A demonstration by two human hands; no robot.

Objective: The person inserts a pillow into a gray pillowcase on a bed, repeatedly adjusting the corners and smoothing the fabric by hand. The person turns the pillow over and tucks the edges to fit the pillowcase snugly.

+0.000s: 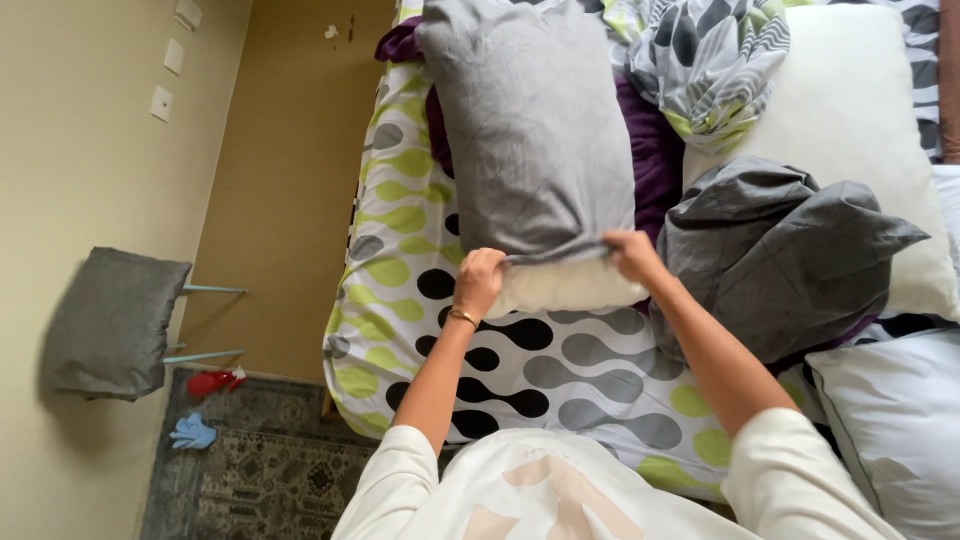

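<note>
Two hands (pixel 478 282) (pixel 632 253), three pillows (pixel 530 130) (pixel 850 120) (pixel 890 430), one loose grey pillowcase (pixel 780 250), one stool (pixel 115 322).

Both arms extended forward; left hand (pixel 479 281) and right hand (pixel 632 254) fisted, gripping, gold bracelet (pixel 462 317) on left wrist.

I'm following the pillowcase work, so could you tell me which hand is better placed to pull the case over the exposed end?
Probably the left hand: it grips the grey pillowcase hem directly above the bare white pillow end.
</note>
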